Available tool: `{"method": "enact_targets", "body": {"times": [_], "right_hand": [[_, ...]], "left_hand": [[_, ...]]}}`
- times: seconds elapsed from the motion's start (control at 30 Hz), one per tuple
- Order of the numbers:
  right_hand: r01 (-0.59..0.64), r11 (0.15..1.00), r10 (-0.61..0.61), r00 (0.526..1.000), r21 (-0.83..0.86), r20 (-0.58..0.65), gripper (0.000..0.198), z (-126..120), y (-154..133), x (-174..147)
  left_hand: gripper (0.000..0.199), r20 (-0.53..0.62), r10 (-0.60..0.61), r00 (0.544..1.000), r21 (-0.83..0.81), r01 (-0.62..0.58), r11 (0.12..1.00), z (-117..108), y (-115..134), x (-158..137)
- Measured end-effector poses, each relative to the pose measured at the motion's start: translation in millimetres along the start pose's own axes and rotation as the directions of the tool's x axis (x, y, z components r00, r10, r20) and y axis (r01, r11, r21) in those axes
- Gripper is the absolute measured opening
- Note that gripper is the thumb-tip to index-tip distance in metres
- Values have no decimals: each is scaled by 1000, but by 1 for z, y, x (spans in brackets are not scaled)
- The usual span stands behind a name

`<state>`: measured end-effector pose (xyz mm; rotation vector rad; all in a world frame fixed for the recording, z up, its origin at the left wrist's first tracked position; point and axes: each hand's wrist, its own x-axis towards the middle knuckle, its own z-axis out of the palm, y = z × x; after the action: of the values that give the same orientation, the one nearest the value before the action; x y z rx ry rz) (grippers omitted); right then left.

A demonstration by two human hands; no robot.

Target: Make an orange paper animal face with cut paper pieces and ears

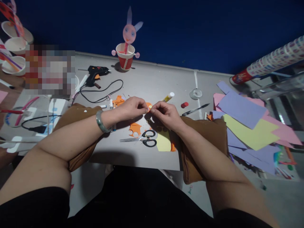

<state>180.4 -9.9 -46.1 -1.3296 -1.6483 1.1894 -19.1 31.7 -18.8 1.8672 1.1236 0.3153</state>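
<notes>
A small orange paper cutout point(148, 105) with a pale round spot is held between my two hands above the table. My left hand point(133, 108), with a green bangle point(102, 122) at its wrist, pinches the left edge. From the other side, the thumb and index finger of my right hand point(167, 114) close on the cutout's edge. Its lower part is hidden by my fingers. Black-handled scissors point(143, 138) lie below, beside orange paper scraps point(135, 129) and a yellow sheet point(163, 142). A yellow glue stick point(168, 97) lies behind my right hand, its red cap point(184, 104) apart.
A black glue gun point(96, 74) with a looping cord lies at back left. Behind it stands a red cup with a paper rabbit point(125, 58). A clear tape roll point(196, 93), a craft knife point(196, 109) and coloured paper sheets point(242, 107) are at right. Brown cushions point(213, 136) lie under my forearms.
</notes>
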Motion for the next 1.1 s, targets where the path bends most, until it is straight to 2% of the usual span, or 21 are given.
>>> {"method": "enact_targets", "body": {"times": [0.07,0.13,0.2,0.3,0.43,0.6,0.73,0.97,1.1], "right_hand": [[-24,999,24,1000,-24,4,24,-1,1,1],[-45,997,46,999,-66,18,22,-2,4,3],[-51,991,55,998,-125,28,20,-3,8,5],[-46,975,56,998,-219,38,18,-5,12,8],[-37,955,52,998,-295,44,19,-6,16,12],[-33,942,53,997,-335,50,17,-6,21,16],[-29,932,56,996,-362,64,16,-7,22,19],[-27,932,69,992,-362,104,16,-8,17,22],[-40,929,88,989,-369,115,17,-8,16,23]], "left_hand": [[15,-31,40,999,201,-33,979,-1,0,-2],[21,-31,96,995,414,-75,907,-1,0,-4],[27,31,150,988,568,-141,811,-1,3,-8],[32,189,165,968,677,-250,692,1,8,-14],[29,310,154,938,718,-337,609,8,15,-24],[52,302,146,942,766,-331,551,14,16,-31],[62,311,138,940,774,-335,538,17,12,-30],[56,304,162,939,787,-343,512,19,5,-29],[55,346,136,928,790,-367,491,15,8,-29]]}}
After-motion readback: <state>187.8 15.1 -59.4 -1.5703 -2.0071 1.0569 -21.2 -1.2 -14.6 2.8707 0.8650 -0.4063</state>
